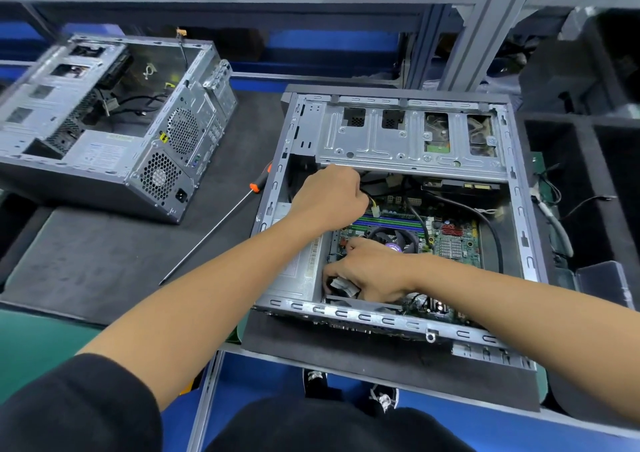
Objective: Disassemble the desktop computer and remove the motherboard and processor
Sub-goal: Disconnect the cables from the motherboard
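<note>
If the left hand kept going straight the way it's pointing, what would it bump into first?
Probably the grey drive cage just beyond the left hand, which grips a yellow and black cable. Depth is unclear, so it might slip underneath.

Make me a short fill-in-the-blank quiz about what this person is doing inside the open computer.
1. The left hand grips cables with yellow wires above the ____.
2. The right hand holds a white ____ near the case's front rim.
3. The screwdriver with the orange handle lies ____ the two cases.
4. The second case sits to the person's ____.

Missing words: motherboard; connector; between; left
</note>
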`<state>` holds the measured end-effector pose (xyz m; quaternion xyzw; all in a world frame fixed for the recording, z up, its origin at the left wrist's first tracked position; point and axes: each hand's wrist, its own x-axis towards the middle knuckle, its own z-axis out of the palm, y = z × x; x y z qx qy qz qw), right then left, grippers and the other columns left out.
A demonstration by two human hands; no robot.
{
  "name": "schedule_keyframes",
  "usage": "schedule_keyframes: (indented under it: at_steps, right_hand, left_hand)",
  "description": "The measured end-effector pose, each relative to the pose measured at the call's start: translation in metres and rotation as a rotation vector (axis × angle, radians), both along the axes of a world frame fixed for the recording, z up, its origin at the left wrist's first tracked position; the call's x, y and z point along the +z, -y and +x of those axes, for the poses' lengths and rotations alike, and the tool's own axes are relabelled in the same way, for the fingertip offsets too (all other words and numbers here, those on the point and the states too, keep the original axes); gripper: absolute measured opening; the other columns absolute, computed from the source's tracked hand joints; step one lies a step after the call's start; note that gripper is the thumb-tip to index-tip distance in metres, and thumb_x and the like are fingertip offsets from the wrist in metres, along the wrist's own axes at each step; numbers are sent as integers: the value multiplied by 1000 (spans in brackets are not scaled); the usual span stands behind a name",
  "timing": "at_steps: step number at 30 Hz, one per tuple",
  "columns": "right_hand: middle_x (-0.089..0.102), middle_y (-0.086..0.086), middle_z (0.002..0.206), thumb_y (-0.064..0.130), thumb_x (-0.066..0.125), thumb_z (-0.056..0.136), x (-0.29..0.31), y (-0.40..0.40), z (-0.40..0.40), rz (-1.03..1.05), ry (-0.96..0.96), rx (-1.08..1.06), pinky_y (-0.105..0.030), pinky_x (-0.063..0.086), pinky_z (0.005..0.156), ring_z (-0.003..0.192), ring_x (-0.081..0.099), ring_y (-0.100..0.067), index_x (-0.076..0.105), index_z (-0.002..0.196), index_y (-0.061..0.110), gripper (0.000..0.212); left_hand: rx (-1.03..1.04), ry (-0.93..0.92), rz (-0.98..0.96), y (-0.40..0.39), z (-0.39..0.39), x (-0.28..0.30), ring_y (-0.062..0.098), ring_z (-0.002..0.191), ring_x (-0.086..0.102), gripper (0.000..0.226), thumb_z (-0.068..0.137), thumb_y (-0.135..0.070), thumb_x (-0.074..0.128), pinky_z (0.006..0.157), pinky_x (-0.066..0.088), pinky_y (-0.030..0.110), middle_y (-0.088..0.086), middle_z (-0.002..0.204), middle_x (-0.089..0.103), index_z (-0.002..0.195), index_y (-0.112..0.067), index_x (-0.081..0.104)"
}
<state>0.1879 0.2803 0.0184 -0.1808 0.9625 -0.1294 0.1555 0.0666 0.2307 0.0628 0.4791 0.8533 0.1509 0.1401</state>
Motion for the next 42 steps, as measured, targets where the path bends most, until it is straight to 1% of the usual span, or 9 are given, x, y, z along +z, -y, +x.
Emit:
schedule_keyframes:
  at_steps: [3, 10, 16, 19, 24, 29, 32, 36, 42]
  right_hand:
    - [33, 12, 53, 21, 63, 78, -5, 1, 2, -39, -45, -38, -24, 12, 67, 69, 53, -31, 36, 82, 26, 28]
    - [30, 11, 49, 17, 61, 73, -11, 3, 5, -109, -78, -120, -27, 17, 73, 62, 46, -27, 36, 77, 24, 26]
    - [45, 11, 56, 12, 66, 76, -3, 2, 6, -258, 50, -226, -27, 32, 77, 60, 40, -20, 51, 80, 20, 17]
    - [60, 13, 78, -3, 72, 73, 6, -14, 4, -602, 312, -433, -21, 45, 72, 71, 54, -2, 59, 106, 18, 41]
    - [59, -5, 112, 9, 75, 79, 4, -15, -1, -461, 293, -365, -40, 44, 95, 107, 49, -21, 52, 118, 24, 48]
    - [59, -3, 103, 9, 76, 78, 8, -16, 0, -481, 311, -371, -39, 47, 89, 98, 53, -20, 52, 116, 24, 47]
    - [47, 13, 77, 8, 79, 76, 9, -15, 0, -516, 314, -411, -28, 43, 68, 68, 46, -8, 53, 112, 21, 47]
    - [47, 10, 74, 19, 84, 73, 14, -11, 0, -471, 290, -393, -15, 36, 53, 58, 44, -2, 52, 111, 18, 49]
    - [66, 10, 76, 32, 77, 81, 42, -27, 1, -483, 209, -481, -15, 45, 66, 64, 55, -2, 69, 104, 11, 32]
  left_hand:
    - [1, -8, -2, -1, 0, -1, 26, 63, 61, 20, 80, -22, 50, 57, 53, 36, 8, 67, 64, 73, -8, 63]
    - [-26, -32, 10, 0, 1, -3, 22, 58, 58, 19, 80, -22, 50, 51, 45, 28, 4, 62, 60, 69, -11, 61]
    - [-22, -43, 6, 2, 2, -2, 21, 60, 56, 17, 81, -23, 50, 53, 45, 29, 0, 66, 60, 69, -15, 59]
    - [-28, -39, -3, 2, 4, 1, 24, 63, 57, 18, 80, -23, 49, 54, 47, 32, 2, 69, 60, 69, -13, 59]
    - [-33, -36, -16, 0, 2, 1, 27, 61, 58, 18, 79, -21, 51, 56, 49, 34, 6, 64, 59, 70, -8, 60]
    - [-27, -31, -6, -2, 1, -2, 25, 59, 57, 18, 78, -21, 51, 54, 47, 32, 6, 61, 59, 70, -8, 60]
    - [-17, -26, -11, -2, 1, -2, 26, 59, 58, 18, 77, -20, 51, 54, 48, 32, 8, 63, 61, 72, -7, 61]
    - [-14, -26, -28, -2, 1, -3, 25, 60, 57, 16, 77, -21, 52, 52, 45, 29, 4, 63, 59, 71, -10, 60]
    - [-13, -32, -37, -2, 0, -1, 25, 65, 58, 16, 77, -23, 53, 54, 44, 31, 4, 72, 61, 75, -10, 63]
